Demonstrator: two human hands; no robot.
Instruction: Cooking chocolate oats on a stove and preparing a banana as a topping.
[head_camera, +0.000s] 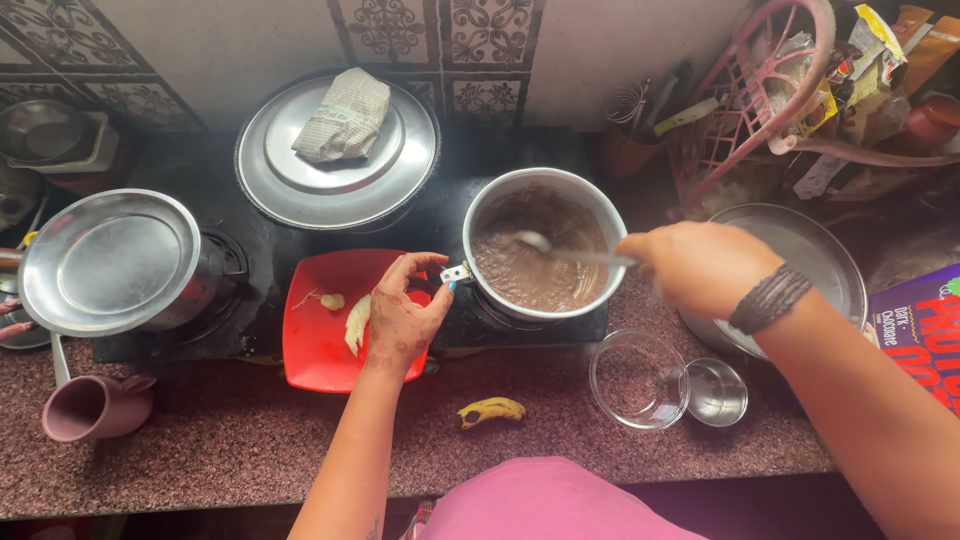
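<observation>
Right hand (700, 268) is closed around a spoon (560, 250), bowl end sunk in brown batter inside the steel pot (600, 205). Left hand (405, 315) pinches the pot's short handle tab (456, 273) with thumb and fingertips, wrist lying over the red plate (320, 345). Pot sits on the right burner of the black stove (220, 330); I can't tell if a flame is lit. Risks as I see them: that pinch is small, so a hard stir likely twists or slides the pot on the burner; if it is hot, the bare tab burns the fingertips and the hold drops. Batter stands fairly high against the wall, so a fast stroke probably slops it over the near rim onto stove and plate. Left forearm hangs over the plate with its peel scraps (355, 322); a jerk could drag it off the stove edge. Two glass bowls (640, 380) sit on the counter (250, 440) just under the right wrist, and a dropped elbow may knock them. Banana bit (490, 410) lies near the counter's front edge. Further out, a lidded pan (110, 262) sits at left, a big lid with a paper packet (345, 115) sits behind, and a mug (95, 405) lies tipped.
</observation>
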